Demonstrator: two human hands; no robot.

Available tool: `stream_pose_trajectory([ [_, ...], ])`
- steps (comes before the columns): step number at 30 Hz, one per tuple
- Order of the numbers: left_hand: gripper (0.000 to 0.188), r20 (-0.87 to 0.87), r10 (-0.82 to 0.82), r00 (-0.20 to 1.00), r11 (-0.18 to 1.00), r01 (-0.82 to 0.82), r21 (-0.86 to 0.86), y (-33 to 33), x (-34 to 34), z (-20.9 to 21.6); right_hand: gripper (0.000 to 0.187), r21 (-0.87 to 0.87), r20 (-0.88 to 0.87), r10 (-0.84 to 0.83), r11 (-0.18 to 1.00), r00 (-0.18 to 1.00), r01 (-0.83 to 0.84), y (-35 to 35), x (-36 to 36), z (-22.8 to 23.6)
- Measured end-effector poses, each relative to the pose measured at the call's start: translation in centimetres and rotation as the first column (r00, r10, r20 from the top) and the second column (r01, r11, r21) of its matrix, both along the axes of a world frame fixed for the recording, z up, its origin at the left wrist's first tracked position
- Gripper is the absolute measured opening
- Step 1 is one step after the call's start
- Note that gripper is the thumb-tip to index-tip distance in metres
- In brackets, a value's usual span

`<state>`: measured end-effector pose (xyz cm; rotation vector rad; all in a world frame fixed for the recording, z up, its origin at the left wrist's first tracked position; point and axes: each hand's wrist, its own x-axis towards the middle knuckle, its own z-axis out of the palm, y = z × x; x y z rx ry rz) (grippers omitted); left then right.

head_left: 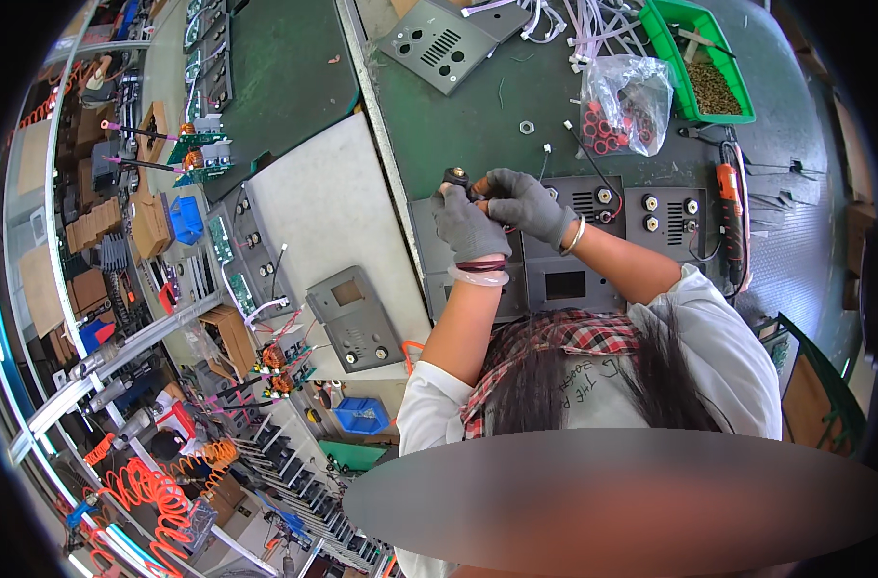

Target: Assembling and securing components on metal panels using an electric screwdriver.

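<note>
Both my hands wear grey gloves and meet over the near part of the green bench. My left hand is closed around a small black round fitting with a brass-coloured centre. Close against it, my right hand has its fingers bent and pinched at the fitting's side; what lies between those fingertips is hidden. Under and beside my hands lie grey metal panels with square windows and slots. Black fittings with brass and white centres sit in the right-hand panels. A loose hex nut lies beyond my hands.
A clear bag of red rings and a green bin of small brass-coloured screws stand far right. An orange-and-black power screwdriver lies at the right. Another grey panel rests on the white board to the left.
</note>
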<state>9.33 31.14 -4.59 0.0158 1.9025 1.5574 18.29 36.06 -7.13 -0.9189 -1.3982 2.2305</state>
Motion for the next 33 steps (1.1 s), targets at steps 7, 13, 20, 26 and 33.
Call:
stream_pose_trajectory([
  [7,0.030,0.047,-0.014,0.999,0.998,0.011,0.055,0.7,-0.8,-1.2,0.028,-0.516,-0.257,-0.166,0.857,0.952,0.011,1.3,0.2,-2.4],
  [13,0.023,0.570,0.109,0.815,0.840,-0.382,0.386,-0.1,-3.2,-3.4,0.027,-0.498,-0.261,-0.130,0.867,0.956,-0.018,4.2,0.4,-4.6],
  [20,0.027,0.712,-0.087,0.697,0.727,-0.444,0.524,-6.4,-5.5,-3.9,0.032,-0.179,0.296,0.004,0.983,0.955,0.051,10.0,-2.7,-9.5],
  [26,0.025,0.662,-0.229,0.714,0.615,-0.421,0.667,-12.3,-5.1,-4.0,0.037,0.535,0.763,-0.109,0.659,0.637,-0.529,10.9,-3.3,-11.4],
  [33,0.026,0.635,-0.215,0.742,0.462,-0.495,0.736,-21.7,-4.6,-4.7,0.033,0.769,0.587,-0.352,0.522,0.729,-0.368,7.9,-5.4,-8.4],
])
